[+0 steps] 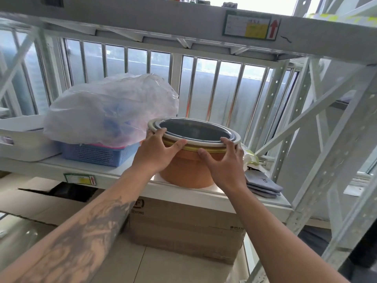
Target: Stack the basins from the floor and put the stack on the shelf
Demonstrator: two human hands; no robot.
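Basins (187, 172) (nested) sit on shelf (106, 170) between both gripping hands.

Left hand (157, 154) and right hand (225, 166) reach forward, fingers spread, arms outstretched

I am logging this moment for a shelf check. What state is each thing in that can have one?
Stack of basins: nested, upright, resting on the shelf near its front edge.
Left hand: gripping the stack's rim.
Right hand: gripping the stack's rim.
Blue basket: on the shelf, covered by a plastic bag.
Grey cloths: folded, piled.
Cardboard box: closed, under the shelf.
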